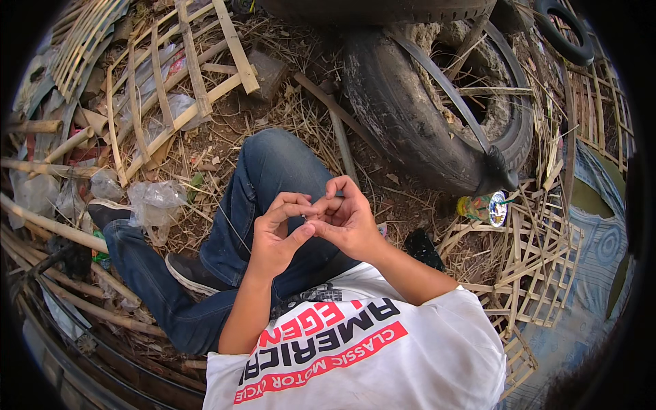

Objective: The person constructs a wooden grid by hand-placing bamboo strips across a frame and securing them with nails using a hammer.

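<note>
Just above my bent knee in blue jeans (277, 160), both hands meet with their fingertips nearly touching. My left hand (277, 236) is closed in a pinch, its thumb pointing toward the other hand. Thumb and index finger of my right hand (348, 222) also press together, while its other fingers curl. A tiny piece between the fingertips is too small to name. A faint thin strand crosses the jeans below my left hand; whether it is held cannot be made out.
A large worn tyre (389, 109) with a black strap (444, 82) lies ahead to the right. Slatted bamboo frames (184, 61) lean at the left, more bamboo lattice (540, 266) at the right. A colourful cup (482, 208) and a clear plastic bag (156, 205) rest on the straw-strewn ground.
</note>
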Demonstrator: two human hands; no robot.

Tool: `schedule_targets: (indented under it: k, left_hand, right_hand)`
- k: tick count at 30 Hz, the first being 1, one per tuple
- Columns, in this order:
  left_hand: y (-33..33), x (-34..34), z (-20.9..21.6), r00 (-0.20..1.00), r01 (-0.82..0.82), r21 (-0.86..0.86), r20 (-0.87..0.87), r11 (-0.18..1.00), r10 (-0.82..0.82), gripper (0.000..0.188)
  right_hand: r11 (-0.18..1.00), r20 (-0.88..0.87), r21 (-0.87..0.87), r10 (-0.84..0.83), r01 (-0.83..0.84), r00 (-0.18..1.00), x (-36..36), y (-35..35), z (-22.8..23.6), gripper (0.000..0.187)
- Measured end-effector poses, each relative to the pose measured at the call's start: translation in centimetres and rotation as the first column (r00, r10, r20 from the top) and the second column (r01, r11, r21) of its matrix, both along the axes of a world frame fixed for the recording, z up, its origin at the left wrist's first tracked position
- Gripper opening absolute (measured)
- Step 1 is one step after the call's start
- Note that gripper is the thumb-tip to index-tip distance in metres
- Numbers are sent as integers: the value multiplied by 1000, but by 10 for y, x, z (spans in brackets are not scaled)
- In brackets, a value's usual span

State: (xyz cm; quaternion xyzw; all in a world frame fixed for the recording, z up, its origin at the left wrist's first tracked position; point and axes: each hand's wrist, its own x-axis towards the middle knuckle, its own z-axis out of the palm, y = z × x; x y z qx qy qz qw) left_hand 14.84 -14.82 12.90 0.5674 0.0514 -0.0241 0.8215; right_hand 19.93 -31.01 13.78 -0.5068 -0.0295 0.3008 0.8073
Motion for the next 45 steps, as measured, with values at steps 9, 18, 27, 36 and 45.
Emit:
schedule_targets:
  k: [9, 18, 27, 36, 45]
  left_hand:
    - [6, 24, -19, 997, 73, -220, -3, 973, -76, 17]
    - [35, 64, -31, 956, -294, -191, -59, 937, 288, 7]
    - [113, 164, -69, 858, -509, 161, 11, 846, 514, 9]
    - [144, 243, -121, 843, -505, 388, 28, 771, 538, 16]
    - [142, 248, -125, 869, -478, 589, 213, 651, 446, 15]
  right_hand:
    - [973, -177, 226, 97, -55, 979, 25, -6, -16, 57]
    - [502, 390, -844, 329, 191, 860, 78, -31, -114, 49]
    - [152, 38, -988, 342, -15, 939, 111, -13, -133, 63]
    - [199, -21, -975, 368, -100, 930, 116, -37, -89, 57]
    - [331, -203, -896, 285, -295, 937, 87, -44, -40, 33]
